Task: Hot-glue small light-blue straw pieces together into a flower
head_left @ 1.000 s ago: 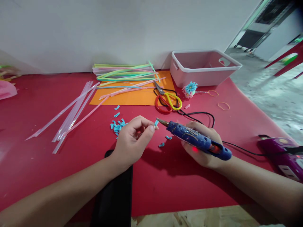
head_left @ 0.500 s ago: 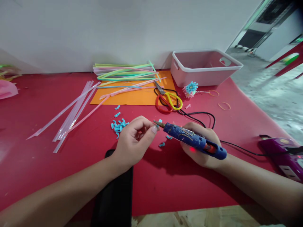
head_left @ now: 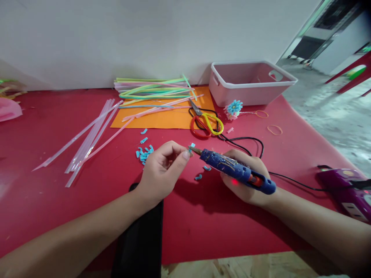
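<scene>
Glue gun (head_left: 236,170) slightly leftward, scissors (head_left: 204,121) beyond

Black thin cable (head_left: 249,138) crosses right of red-and-yellow-handled scissors (head_left: 206,123); red tabletop (head_left: 188,235) open in front.

site presents as an informal craft work area; whether in a home or a small workshop cannot be determined. evidence: a glue gun (head_left: 228,164) in the right hand (head_left: 253,162), over a red tabletop (head_left: 203,235). scissors (head_left: 199,112), bundled coloured tubes (head_left: 156,92) and a pink bin (head_left: 246,93) lie beyond the grip, before a plain pale wall (head_left: 145,38). a purple power unit (head_left: 342,183) sits right of the grip. far beyond the grip, to the right, are a mottled grey floor (head_left: 315,94) and a dark wheeled cart (head_left: 308,47).
</scene>
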`<state>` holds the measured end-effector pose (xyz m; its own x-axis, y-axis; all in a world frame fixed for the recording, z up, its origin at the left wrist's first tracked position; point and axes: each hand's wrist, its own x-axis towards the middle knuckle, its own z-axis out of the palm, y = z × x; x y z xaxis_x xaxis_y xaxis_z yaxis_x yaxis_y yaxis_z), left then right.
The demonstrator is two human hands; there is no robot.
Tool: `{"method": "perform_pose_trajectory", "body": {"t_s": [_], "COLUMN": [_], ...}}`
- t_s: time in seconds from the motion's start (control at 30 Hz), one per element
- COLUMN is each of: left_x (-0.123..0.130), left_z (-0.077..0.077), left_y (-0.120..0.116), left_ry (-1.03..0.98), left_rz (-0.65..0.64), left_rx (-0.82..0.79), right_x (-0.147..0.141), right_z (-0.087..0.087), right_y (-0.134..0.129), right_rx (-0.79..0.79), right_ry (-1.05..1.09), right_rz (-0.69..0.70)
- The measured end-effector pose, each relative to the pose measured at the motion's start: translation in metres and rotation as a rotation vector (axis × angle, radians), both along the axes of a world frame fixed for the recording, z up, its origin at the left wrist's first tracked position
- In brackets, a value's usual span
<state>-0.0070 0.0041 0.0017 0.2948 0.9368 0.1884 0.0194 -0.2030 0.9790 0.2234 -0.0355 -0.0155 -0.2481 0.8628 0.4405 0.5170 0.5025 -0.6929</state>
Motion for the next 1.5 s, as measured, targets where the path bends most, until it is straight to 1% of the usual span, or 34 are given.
{"method": "perform_pose_trajectory", "body": {"t_s": [0.13, 0.27, 0.53, 0.7, 0.87, 1.03, 1.23, 1.33, 1.4, 1.5], "left_x": [-0.001, -0.001, 0.002, 0.004, 0.003, 0.004, 0.006, 0.004, 0.003, 0.003], "left_z": [-0.002, -0.003, 0.002, 0.005, 0.004, 0.005, 0.008, 0.005, 0.001, -0.005], "left_y": [0.000, 0.002, 0.000, -0.001, -0.002, -0.002, -0.002, -0.001, 0.000, 0.003], "left_ry": [-0.013, -0.026, 0.007, 0.011, 0.048, 0.040, -0.008, -0.025, -0.049, -0.149], "left_rz": [0.018, 0.035, 0.013, 0.027, 0.042, 0.038, 0.026, 0.022, 0.056, 0.103], "left_rx": [-0.029, -0.041, 0.012, -0.016, -0.022, -0.030, -0.074, -0.088, -0.112, -0.208], "right_x": [-0.001, -0.001, 0.001, 0.000, 0.002, 0.001, -0.001, -0.002, -0.001, 0.000], "right_z": [0.002, 0.006, -0.003, -0.002, -0.003, -0.003, -0.001, 0.003, 0.004, 0.001], "right_y": [0.000, -0.002, -0.001, -0.001, -0.001, 0.000, 0.001, 0.000, -0.002, -0.004], "right_rx": [-0.018, 0.018, 0.004, 0.010, -0.014, 0.017, 0.095, 0.122, 0.113, 0.062], "right_ry": [0.001, 0.014, 0.025, 0.020, -0.007, -0.032, -0.100, -0.114, -0.099, -0.009], "right_rz": [-0.007, -0.019, -0.011, 0.010, 0.019, 0.027, -0.018, -0.037, -0.066, -0.099]}}
